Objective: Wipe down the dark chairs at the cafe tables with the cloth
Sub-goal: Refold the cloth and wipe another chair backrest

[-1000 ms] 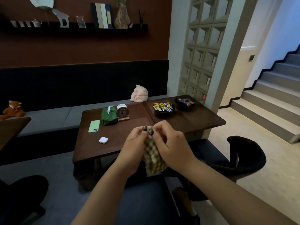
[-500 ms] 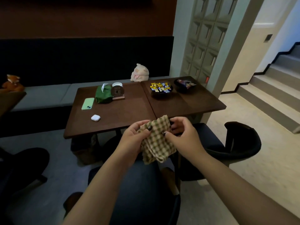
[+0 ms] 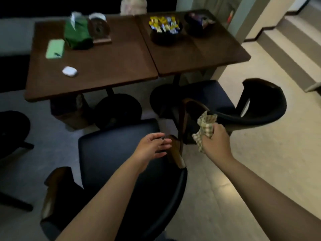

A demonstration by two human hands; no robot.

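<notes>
We gripped the bunched checked cloth [image 3: 205, 129] in our right hand [image 3: 215, 141], fingers curled round it, its upper end just at the curved dark back rail of the far chair [image 3: 217, 100]. Our left hand [image 3: 152, 147] hovered with fingers loosely spread and holding nothing, over the seat of the near chair [image 3: 111, 146], beside its wooden armrest post. Beyond stood two dark tables [image 3: 107, 66] bearing a green phone [image 3: 55, 49], a white earbud case [image 3: 69, 71] and a bowl of sweets [image 3: 165, 31].
</notes>
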